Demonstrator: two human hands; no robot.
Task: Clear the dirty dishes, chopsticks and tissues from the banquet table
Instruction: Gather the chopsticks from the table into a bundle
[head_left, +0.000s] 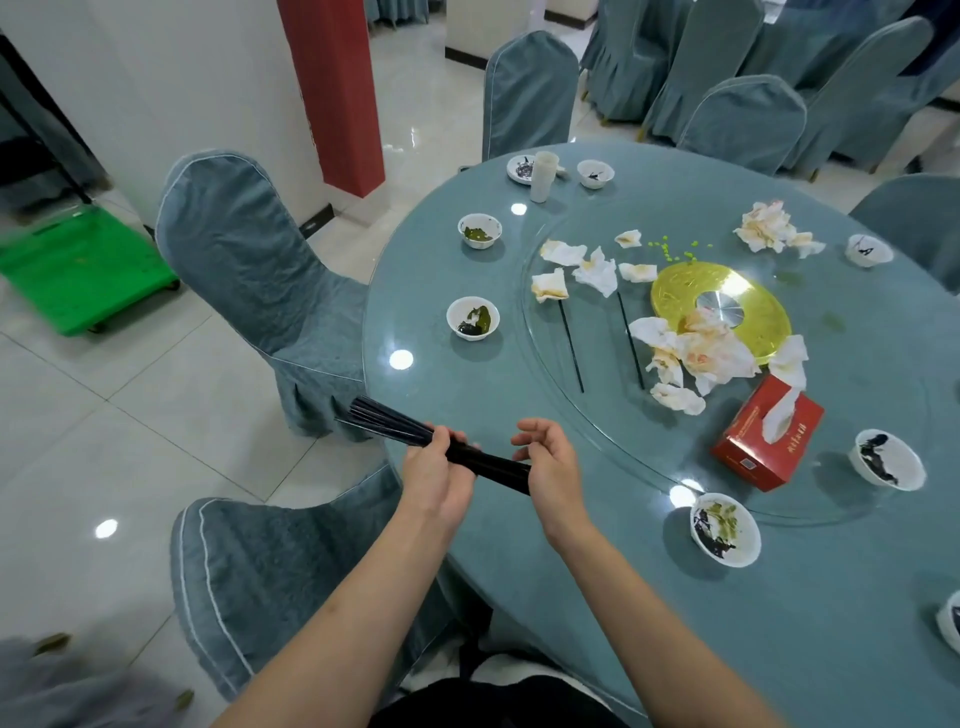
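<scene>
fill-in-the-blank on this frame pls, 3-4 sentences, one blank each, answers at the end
1. The left hand grips a bundle of black chopsticks while the right hand steadies its other ____.
2. Exactly ____ loose chopsticks lie on the glass turntable.
3. The tissue box is coloured ____.
4. The cart on the floor behind the chairs is coloured ____.

Missing words: end; two; red; green

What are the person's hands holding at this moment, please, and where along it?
A bundle of black chopsticks. The left hand grips its middle, fingers wrapped round; the right hand is at the near end, its fingers open.
</scene>
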